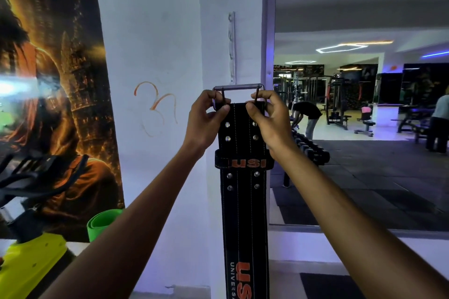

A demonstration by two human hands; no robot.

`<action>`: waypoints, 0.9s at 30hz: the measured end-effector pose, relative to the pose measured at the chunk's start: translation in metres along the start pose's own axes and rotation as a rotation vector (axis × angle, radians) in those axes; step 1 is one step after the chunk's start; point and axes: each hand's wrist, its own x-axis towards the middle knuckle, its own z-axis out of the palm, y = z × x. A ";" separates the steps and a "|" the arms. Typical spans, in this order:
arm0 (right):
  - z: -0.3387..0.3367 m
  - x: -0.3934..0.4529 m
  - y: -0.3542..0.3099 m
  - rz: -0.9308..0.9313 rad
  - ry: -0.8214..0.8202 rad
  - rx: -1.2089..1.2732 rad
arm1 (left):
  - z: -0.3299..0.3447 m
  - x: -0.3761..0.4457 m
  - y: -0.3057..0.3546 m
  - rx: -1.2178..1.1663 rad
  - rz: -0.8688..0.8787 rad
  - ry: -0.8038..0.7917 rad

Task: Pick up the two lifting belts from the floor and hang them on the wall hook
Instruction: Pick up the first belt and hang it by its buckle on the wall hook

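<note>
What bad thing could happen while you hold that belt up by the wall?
The belt hangs long and heavy from only fingertip grips at its buckle, so it might slip and drop. The hook strip looks thin and sits above the buckle, so the buckle could miss it.

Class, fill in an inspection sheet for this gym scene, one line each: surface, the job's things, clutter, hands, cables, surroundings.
Surface: white wall pillar with an orange scribble; floor hardly in view.
Job's things: one black lifting belt held up by its metal buckle, hanging straight down; white hook rail above the buckle; second belt not seen.
Clutter: green rolled mat, yellow-green object at lower left.
Hands: left hand and right hand pinch the belt's top corners at the buckle.
Cables: nothing seen.
Surroundings: poster on the left, gym machines and people in the mirror on the right.
</note>
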 end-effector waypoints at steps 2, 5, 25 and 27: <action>0.009 0.017 0.022 -0.008 0.036 -0.010 | -0.001 0.020 -0.027 -0.003 0.016 0.009; 0.025 0.054 0.051 -0.010 0.080 -0.020 | -0.001 0.057 -0.068 -0.047 0.010 0.071; 0.079 0.249 0.208 -0.136 0.185 -0.182 | 0.030 0.247 -0.236 -0.188 -0.117 0.196; 0.080 0.264 0.217 -0.140 0.200 -0.172 | 0.036 0.263 -0.245 -0.193 -0.109 0.205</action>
